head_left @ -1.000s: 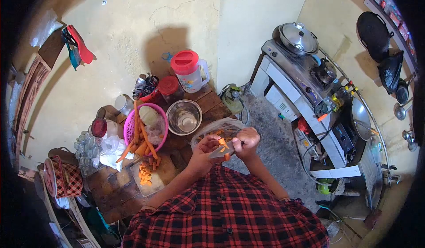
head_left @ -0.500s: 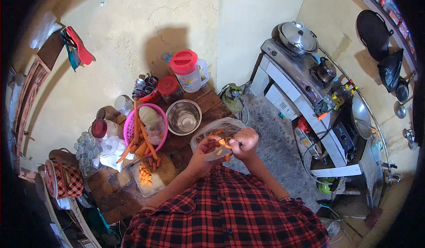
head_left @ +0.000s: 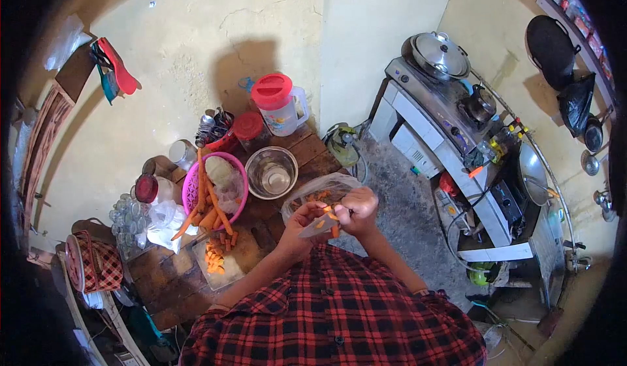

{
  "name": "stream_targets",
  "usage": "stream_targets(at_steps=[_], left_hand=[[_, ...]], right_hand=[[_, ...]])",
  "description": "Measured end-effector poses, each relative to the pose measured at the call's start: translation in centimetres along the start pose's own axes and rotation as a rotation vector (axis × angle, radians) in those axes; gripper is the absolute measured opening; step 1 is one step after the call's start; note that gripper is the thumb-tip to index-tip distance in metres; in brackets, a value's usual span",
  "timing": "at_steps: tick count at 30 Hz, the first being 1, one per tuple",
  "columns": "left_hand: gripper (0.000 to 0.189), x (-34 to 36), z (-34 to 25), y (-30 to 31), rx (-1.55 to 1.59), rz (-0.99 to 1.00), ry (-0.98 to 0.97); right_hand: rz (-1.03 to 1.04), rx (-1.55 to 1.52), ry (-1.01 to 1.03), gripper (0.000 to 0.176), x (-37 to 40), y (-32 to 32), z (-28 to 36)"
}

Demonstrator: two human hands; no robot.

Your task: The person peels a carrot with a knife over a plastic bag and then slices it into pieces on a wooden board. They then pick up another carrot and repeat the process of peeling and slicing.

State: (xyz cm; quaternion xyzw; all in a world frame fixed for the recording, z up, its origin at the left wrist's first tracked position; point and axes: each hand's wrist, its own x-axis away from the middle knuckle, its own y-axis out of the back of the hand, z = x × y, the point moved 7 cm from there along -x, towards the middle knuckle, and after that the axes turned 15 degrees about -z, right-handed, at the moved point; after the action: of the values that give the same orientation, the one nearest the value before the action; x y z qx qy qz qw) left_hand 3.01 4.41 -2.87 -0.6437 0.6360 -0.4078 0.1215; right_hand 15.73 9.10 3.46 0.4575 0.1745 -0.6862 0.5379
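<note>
In front of the shirt, my left hand (head_left: 298, 230) is closed on a piece of orange carrot (head_left: 330, 214). My right hand (head_left: 359, 210) is wrapped round a knife whose handle is hidden. The blade (head_left: 315, 226) points down and left, against the carrot, beside my left fingers. Just beyond both hands lies a clear plastic bag (head_left: 334, 183) with orange bits inside. Left of them, a pink basket (head_left: 244, 199) holds long carrots (head_left: 211, 196) and a pale vegetable in plastic. Cut carrot pieces (head_left: 214, 259) lie on a board (head_left: 226, 276).
A steel bowl (head_left: 271, 173) stands on the wooden table (head_left: 160, 287), near a red-lidded jug (head_left: 277, 108) and jar (head_left: 248, 127). Glasses (head_left: 128, 219) and a white bag (head_left: 168, 225) are at the left. The stove (head_left: 434, 98) with a lidded pan is at the right.
My right hand has shifted slightly left, and the blade and carrot piece have tilted a little with it. My left hand has barely moved.
</note>
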Motion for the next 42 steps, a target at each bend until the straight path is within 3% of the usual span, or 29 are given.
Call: stream_targets(at_steps=[6,9,10,12,13,14,16,17,19,20,23,24,26,27,29,30,32,34,35,37,38,40,42], left_hand=[[0.039,0.0,-0.2,0.0,-0.096,-0.052,-0.033],[0.037,0.3,-0.5,-0.2,-0.094,-0.084,0.057],[0.038,0.3,-0.1,0.2,-0.246,-0.039,0.062],[0.040,-0.2,0.5,1.2,-0.401,0.009,0.062],[0.048,-0.7,0.4,1.6,-0.651,0.051,-0.089],[0.056,-0.9,0.4,1.8,-0.897,0.091,-0.242],[0.064,-1.7,0.7,1.2,-1.037,0.101,-0.322],[0.071,-2.2,1.0,0.6,-1.177,0.116,-0.410],[0.079,-3.9,3.5,0.7,-1.307,0.197,-0.361],[0.087,-4.7,5.0,1.1,-1.439,0.280,-0.314],[0.091,-5.9,6.2,1.6,-1.419,0.280,-0.238],[0.091,-6.4,6.9,2.5,-1.422,0.292,-0.238],[0.091,-8.2,6.5,6.1,-1.445,0.006,-0.338],[0.091,-8.9,6.5,7.2,-1.448,0.012,-0.336],[0.080,-9.7,6.9,11.0,-0.984,-0.195,0.045],[0.080,-9.4,6.2,10.6,-0.986,-0.193,0.049],[0.062,-7.9,3.7,7.9,-0.479,-0.206,0.171],[0.054,-7.0,2.0,6.4,-0.338,-0.187,0.170],[0.046,-6.6,1.1,5.5,-0.196,-0.165,0.167],[0.045,-5.3,-0.6,3.5,-0.148,-0.125,0.112],[0.043,-4.7,-1.5,2.4,-0.103,-0.083,0.062],[0.044,-3.3,-2.9,0.6,-0.044,-0.003,0.030],[0.044,-1.8,-4.1,-1.0,0.013,0.079,-0.003]], right_hand=[[0.017,0.001,0.003,0.029,-0.2,-0.3,0.3],[-0.038,0.093,-0.150,0.034,0.3,-0.3,-1.6],[-0.041,0.093,-0.149,0.034,0.7,-0.3,-2.2],[0.020,0.428,-0.173,0.032,1.6,0.1,-4.3],[0.184,0.590,-0.251,0.034,2.6,0.0,-5.5],[0.186,0.589,-0.252,0.034,3.2,0.1,-5.4],[0.391,0.736,-0.315,0.033,5.2,-0.2,-5.9],[0.395,0.739,-0.318,0.033,5.6,0.0,-5.7],[0.597,0.773,-0.399,0.034,7.1,-0.4,-6.1],[0.596,0.778,-0.401,0.034,7.4,-0.1,-6.0],[0.494,0.793,-0.345,0.032,7.1,1.4,-6.0],[0.584,0.852,-0.384,0.032,7.5,2.1,-6.6],[0.673,0.910,-0.430,0.033,7.9,3.7,-7.0],[0.590,0.902,-0.485,0.033,7.6,5.0,-7.0],[0.507,0.894,-0.541,0.033,7.5,6.8,-7.5],[0.427,0.813,-0.555,0.032,7.3,7.5,-7.6],[0.351,0.729,-0.570,0.031,6.4,7.7,-7.0],[0.301,0.492,-0.941,0.034,5.3,7.3,-6.0],[0.303,0.490,-0.936,0.034,4.8,6.9,-5.3],[0.225,0.360,-0.718,0.032,2.9,5.6,-3.3],[0.229,0.356,-0.714,0.032,2.7,5.3,-3.0],[0.256,0.310,-0.303,0.026,0.8,3.8,-0.4],[0.152,0.228,-0.210,0.026,-0.7,3.3,1.2]])
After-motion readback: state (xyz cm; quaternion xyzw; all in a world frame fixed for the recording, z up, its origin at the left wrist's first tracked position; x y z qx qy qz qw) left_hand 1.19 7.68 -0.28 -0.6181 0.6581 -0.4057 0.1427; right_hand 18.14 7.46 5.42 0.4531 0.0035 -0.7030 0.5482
